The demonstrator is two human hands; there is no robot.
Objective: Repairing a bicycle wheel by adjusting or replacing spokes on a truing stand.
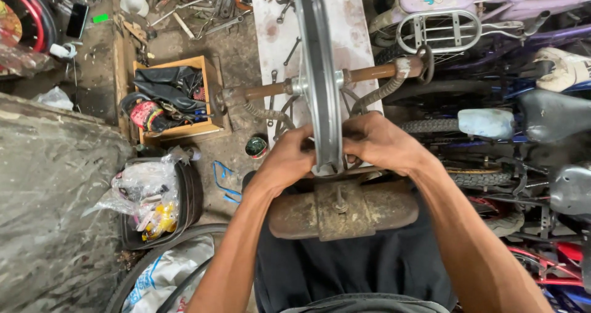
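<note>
Rim (320,73): silver, edge-on, mounted upright on rusty stand (342,209) over the lap. Left hand (288,158) and right hand (380,142): apart, each gripping the rim's near edge from its own side. Wooden box (209,94): left, on the floor.

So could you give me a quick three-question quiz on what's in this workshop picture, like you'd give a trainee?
1. True or false: both hands grip the silver wheel rim.
2. What does the wooden box sit on: A) a shelf, B) the floor, C) a bicycle?
3. What colour is the small bicycle at top right?

Key:
1. True: the left hand and right hand hold it on either side, near its lower edge.
2. B.
3. Purple, with a silver rack.
</note>
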